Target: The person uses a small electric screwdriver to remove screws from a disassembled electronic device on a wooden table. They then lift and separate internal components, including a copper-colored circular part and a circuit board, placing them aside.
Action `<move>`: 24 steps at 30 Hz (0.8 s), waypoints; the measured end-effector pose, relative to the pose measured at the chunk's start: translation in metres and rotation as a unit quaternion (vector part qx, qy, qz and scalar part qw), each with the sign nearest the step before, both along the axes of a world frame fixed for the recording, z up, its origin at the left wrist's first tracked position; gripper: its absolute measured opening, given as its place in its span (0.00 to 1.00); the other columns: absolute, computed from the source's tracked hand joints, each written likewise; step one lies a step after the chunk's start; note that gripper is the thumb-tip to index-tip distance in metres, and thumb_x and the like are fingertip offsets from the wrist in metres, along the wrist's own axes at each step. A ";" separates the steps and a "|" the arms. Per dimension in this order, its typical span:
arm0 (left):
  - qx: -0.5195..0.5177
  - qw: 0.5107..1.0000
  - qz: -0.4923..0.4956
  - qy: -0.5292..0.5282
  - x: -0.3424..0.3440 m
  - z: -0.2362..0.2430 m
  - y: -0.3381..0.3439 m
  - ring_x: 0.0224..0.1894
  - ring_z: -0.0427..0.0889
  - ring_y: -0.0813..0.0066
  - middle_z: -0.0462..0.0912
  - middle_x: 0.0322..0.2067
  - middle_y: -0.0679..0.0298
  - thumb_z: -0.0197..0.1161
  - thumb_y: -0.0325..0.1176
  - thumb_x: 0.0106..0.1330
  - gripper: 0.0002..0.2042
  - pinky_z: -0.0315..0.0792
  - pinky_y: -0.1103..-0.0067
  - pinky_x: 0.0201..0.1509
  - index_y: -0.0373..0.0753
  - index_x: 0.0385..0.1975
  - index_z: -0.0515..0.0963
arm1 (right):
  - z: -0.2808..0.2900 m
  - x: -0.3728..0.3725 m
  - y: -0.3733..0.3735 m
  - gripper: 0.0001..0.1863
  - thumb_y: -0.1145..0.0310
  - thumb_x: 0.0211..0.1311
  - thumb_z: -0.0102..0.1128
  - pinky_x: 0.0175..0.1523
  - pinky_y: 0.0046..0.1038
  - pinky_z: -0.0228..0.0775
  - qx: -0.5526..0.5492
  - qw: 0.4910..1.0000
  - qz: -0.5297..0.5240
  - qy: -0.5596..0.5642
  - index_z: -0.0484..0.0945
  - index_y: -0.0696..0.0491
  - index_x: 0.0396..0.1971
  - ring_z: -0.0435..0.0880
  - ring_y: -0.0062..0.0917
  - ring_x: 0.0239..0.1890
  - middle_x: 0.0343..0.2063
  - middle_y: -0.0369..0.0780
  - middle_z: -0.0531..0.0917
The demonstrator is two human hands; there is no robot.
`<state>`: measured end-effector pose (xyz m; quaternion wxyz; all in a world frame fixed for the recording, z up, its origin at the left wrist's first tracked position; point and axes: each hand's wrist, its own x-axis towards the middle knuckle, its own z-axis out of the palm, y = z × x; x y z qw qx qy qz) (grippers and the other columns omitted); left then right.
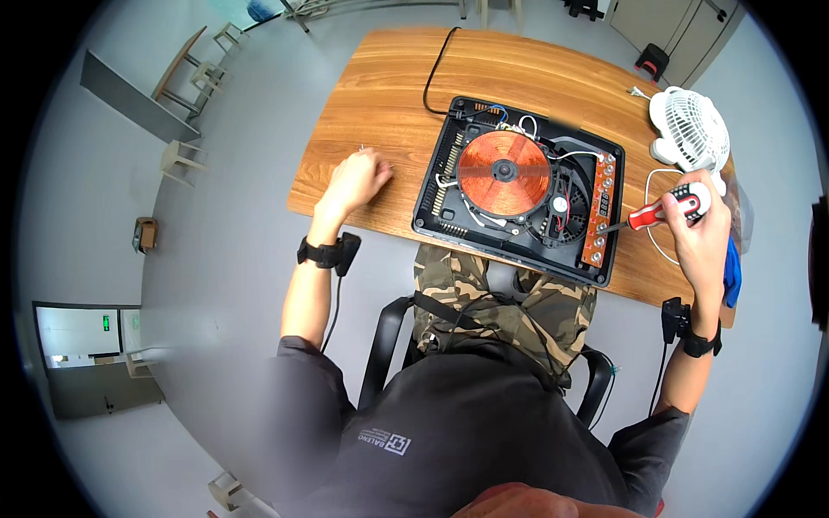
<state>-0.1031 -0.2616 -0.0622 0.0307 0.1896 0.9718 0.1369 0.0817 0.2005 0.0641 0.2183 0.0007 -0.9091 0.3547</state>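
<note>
Opened cooker (pixel 518 186) lies on wooden table (pixel 380 95), black casing up, copper coil (pixel 503 169) exposed at centre. Orange circuit strip (pixel 600 207) runs along cooker's right edge. Right hand (pixel 701 226), just right of cooker, fingers wrapped tight round red-handled screwdriver (pixel 661 211); tip touches circuit strip. Left hand (pixel 356 177) rests on table left of cooker, apart from it, fingers curled loosely, nothing seen in grip. White fan (pixel 688 129) stands beyond cooker's right corner. Black cable (pixel 436 65) leads off cooker's far side.
</note>
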 end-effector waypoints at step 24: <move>0.072 0.995 -0.065 0.032 -0.007 0.041 0.058 0.34 0.85 0.53 0.85 0.31 0.52 0.70 0.33 0.64 0.09 0.77 0.66 0.41 0.32 0.33 0.84 | -0.002 -0.077 0.054 0.20 0.52 0.61 0.70 0.38 0.35 0.80 0.086 0.995 -0.050 0.016 0.79 0.55 0.38 0.89 0.37 0.30 0.27 0.41 0.87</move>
